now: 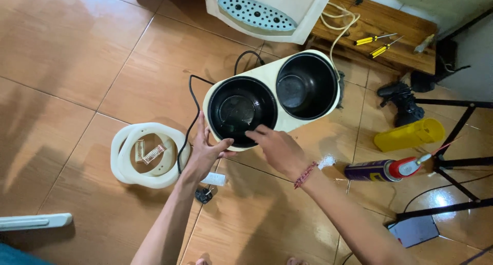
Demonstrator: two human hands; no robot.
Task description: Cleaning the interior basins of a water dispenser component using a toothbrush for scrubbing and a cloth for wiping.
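A glossy floor of orange-brown tiles (pixel 67 49) fills the view, with a low wooden board (pixel 390 24) along the far wall. In the middle of the floor sits a cream twin-pot cooker (pixel 281 122) with two round black wells side by side, its black power cord (pixel 192 103) looping off to the left. The left hand (pixel 204 152) clasps the cooker's near left edge, fingers spread along the side and thumb against the rim. The right hand (pixel 277 148) rests on the near rim of the left well, fingers loosely extended and reaching into the black pot (pixel 237 110), gripping nothing that can be seen. Just left of the left hand lie two stacked white rings (pixel 122 160) with small clear pieces inside them. To the right, near the right forearm, lies a blue spray can (pixel 377 170) with a red cap, and beyond it a yellow container (pixel 408 134) and black tripod legs (pixel 452 162). Two yellow-handled screwdrivers (pixel 377 43) rest on the board, and a white appliance housing (pixel 267 11) stands behind the cooker.
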